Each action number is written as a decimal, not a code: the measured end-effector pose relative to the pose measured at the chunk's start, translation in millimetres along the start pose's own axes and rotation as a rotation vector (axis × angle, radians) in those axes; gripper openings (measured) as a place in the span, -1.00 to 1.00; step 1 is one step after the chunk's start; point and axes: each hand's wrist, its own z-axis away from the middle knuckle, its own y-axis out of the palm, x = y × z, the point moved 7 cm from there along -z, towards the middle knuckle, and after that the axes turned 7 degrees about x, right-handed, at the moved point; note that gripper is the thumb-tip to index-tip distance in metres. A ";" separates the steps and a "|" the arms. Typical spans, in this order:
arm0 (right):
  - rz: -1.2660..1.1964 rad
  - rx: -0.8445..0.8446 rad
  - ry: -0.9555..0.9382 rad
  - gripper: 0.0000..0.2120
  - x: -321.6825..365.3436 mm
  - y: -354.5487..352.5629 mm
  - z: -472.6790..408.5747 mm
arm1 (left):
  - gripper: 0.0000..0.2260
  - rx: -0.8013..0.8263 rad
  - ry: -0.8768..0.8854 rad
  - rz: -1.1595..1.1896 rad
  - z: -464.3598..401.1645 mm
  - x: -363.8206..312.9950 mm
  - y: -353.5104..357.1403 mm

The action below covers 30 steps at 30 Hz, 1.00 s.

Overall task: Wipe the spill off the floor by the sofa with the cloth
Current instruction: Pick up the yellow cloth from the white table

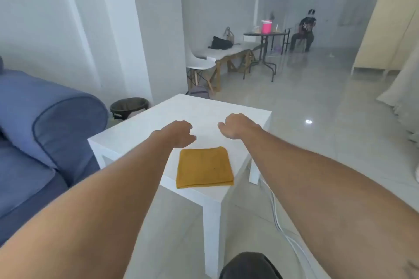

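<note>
White walls and a shiny pale floor (317,142) fill this big room, and a small white table (145,129) stands close in front of the person. On the near part of that table lies the cloth (204,167), folded flat into a yellow square, with one edge right at the table's near side. Both arms reach out over the table. The left hand (179,132) hangs just past the far left corner of the cloth, with its fingers curled loosely and nothing in them. The right hand (235,125) hangs a bit farther off, past the far right corner, curled the same way and empty too. Neither hand touches the cloth. So the job looks like it is at its very start: the cloth is not picked up yet. The next move, I think, is to bring a hand back toward the body and down, then pinch or scoop the cloth off the table. It is soft and folded, so it may flop open when lifted. The blue sofa (45,124) sits to the left, beside the table. I cannot see any spill on the floor from here, so it must be found before wiping can begin.
</note>
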 end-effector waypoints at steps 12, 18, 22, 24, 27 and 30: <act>-0.059 0.198 -0.024 -0.57 -14.4 68.7 -32.5 | -0.59 0.123 -0.034 -0.211 -56.5 3.8 55.2; -0.110 0.238 -0.048 -0.61 -1.2 72.5 -28.3 | -0.78 0.116 -0.010 -0.190 -49.8 -0.9 48.2; -0.057 0.198 -0.083 -0.66 8.5 66.9 -20.6 | -0.71 0.103 0.017 -0.128 -28.1 -6.5 37.4; -0.010 0.156 -0.120 -0.63 15.7 59.3 -15.2 | -0.69 0.075 0.043 -0.106 -15.0 -11.1 24.5; 0.019 0.097 -0.197 -0.56 35.3 42.4 -0.4 | -0.67 0.037 0.059 -0.114 14.1 -10.9 -1.8; 0.047 0.060 -0.260 -0.69 62.4 21.5 18.6 | -0.67 -0.025 0.041 -0.127 47.9 0.3 -31.4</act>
